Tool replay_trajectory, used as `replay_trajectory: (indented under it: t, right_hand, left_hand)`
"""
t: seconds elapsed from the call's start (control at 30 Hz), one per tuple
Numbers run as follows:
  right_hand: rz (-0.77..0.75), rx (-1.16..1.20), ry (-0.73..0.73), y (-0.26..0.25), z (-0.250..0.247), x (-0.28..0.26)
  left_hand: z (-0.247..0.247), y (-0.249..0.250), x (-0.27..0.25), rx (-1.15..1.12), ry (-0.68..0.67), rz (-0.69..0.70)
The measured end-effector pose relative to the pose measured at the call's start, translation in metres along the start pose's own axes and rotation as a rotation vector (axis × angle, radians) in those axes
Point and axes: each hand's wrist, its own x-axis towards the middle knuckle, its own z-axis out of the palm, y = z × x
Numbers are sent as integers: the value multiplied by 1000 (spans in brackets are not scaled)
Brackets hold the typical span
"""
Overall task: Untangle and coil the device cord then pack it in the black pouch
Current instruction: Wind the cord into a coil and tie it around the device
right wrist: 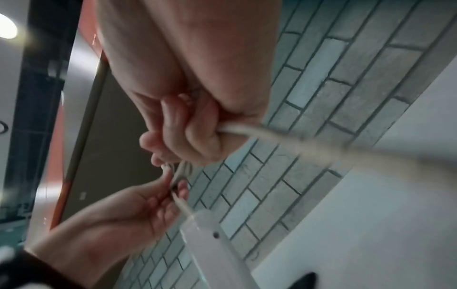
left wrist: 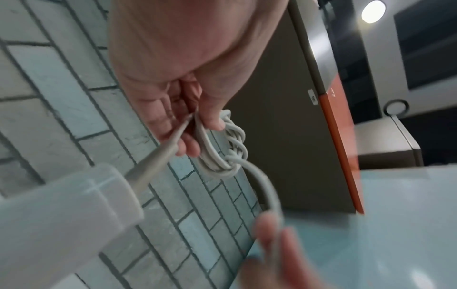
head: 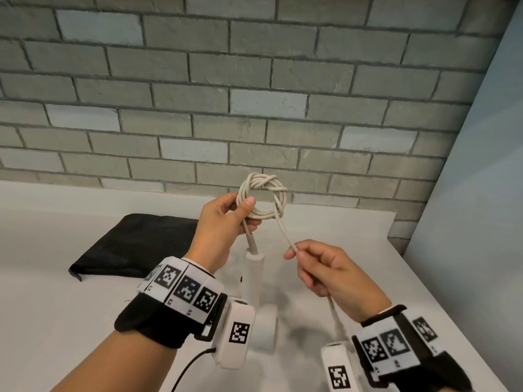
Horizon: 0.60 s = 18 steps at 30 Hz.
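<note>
— Beige cord, coiled in a small ring with one turn wrapped across the top; the left hand pinches it, thumb over the loops, held up above the white table.
— And the right hand?
— Thumb and forefinger closed on the loose strand; the black pouch lies flat on the table to the left, seen only from the head.
— The left wrist view shows the twisted turns close up; the white device hangs below the fingers.

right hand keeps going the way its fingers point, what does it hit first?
Probably the left hand holding the coil: the right hand points up-left along the taut cord. Depth is unclear, so it might meet the coil first.
</note>
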Motion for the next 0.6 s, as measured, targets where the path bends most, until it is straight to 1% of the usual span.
replay_trajectory:
  t: [0.07, 0.17, 0.27, 0.33, 0.4, 0.47, 0.5, 0.6]
  right_hand:
    - [39, -90, 62, 6, 3, 2]
    - [94, -174, 79, 13, 5, 11]
    - [125, -220, 96, 13, 4, 25]
    - [114, -218, 110, 9, 3, 34]
    - [68, -179, 98, 4, 3, 41]
    - [37, -119, 66, -1, 3, 47]
    - [34, -64, 52, -4, 3, 50]
    - [100, 185, 6, -9, 1, 57]
  left_hand:
    - [2, 1, -2, -65, -49, -77]
    - [7, 7, -8, -119, -173, -181]
    - [11, 10, -13, -25, -256, -225]
    - [11, 11, -15, 42, -300, -258]
    - [10, 11, -19, 116, -382, -290]
    - [11, 12, -21, 225, -438, -288]
    - [12, 12, -22, 278, -438, -271]
    - [13, 11, -20, 343, -382, -175]
